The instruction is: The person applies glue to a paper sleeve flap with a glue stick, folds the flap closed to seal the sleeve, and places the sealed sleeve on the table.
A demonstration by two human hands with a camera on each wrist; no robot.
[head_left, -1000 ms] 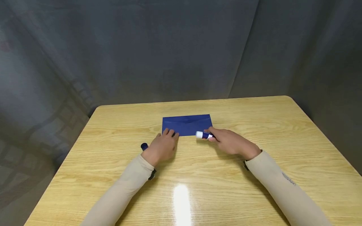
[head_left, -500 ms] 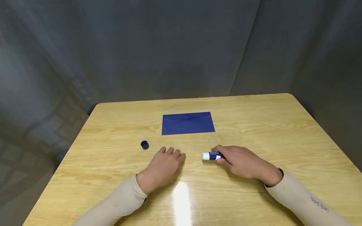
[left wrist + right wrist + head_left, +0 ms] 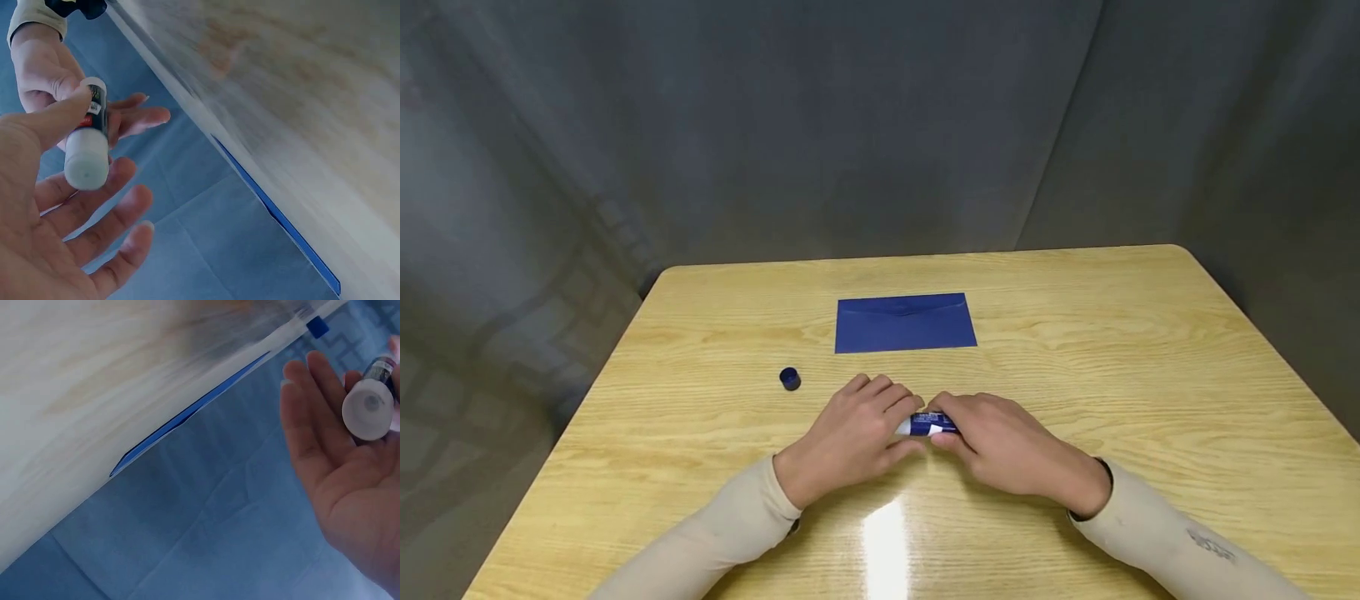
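Observation:
In the head view my right hand (image 3: pixel 1000 442) grips the blue body of a glue stick (image 3: pixel 931 423), which lies level above the table between both hands. My left hand (image 3: pixel 861 429) is around its white end, fingers above and thumb below. The left wrist view shows the left fingers (image 3: pixel 128 203) spread apart beside that white end, with the thumb overlapping the stick. In the right wrist view, the stick's other end (image 3: pixel 369 409) is a white ring with a recessed centre. A blue cap (image 3: pixel 789 379) stands on the table, left of the hands.
A dark blue envelope (image 3: pixel 906 325) lies beyond the hands, its flap folded down along the far side. The wooden table (image 3: pixel 1112 350) reaches back to a grey curtain (image 3: pixel 850 125). A bright reflection shows on the near tabletop.
Both hands have drawn back from the envelope toward the person. The right hand has brought the glue stick left, and the left hand has come around its white end. The cap stays put.

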